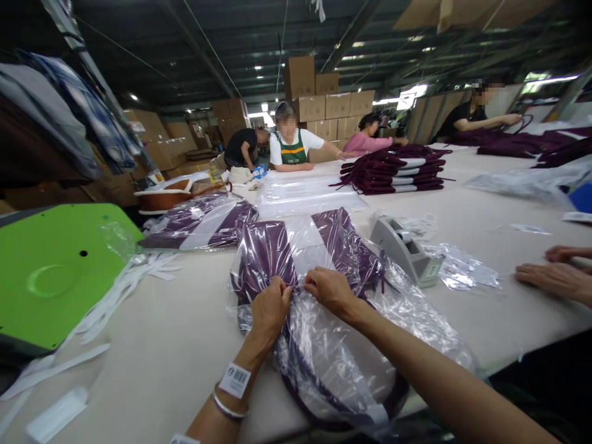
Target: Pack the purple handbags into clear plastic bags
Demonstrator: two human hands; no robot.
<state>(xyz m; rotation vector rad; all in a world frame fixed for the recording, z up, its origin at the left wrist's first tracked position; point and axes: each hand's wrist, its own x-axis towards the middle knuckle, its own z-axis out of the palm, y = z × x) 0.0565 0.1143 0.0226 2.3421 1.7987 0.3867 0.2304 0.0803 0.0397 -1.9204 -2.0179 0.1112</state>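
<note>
A folded dark purple fabric item (271, 250) with a pale band lies inside a clear plastic bag (342, 345) in front of me. Its long dark strap loops down toward the table's near edge, under the loose plastic. With fingers pinched, my left hand (272, 308) grips the plastic at the lower edge of the folded fabric. Just to its right, my right hand (330, 291) also pinches the film, its fingers closed. A sticker with a barcode (235, 380) is on my left wrist, above a bangle.
A grey tape dispenser (407, 250) stands right of the bag. Another bagged purple item (201, 222) lies behind left, near a green-topped machine (60, 271) and white strips (124, 290). Beyond are clear bags (308, 194), a purple stack (393, 169) and co-workers. Another person's hands (555, 280) rest at right.
</note>
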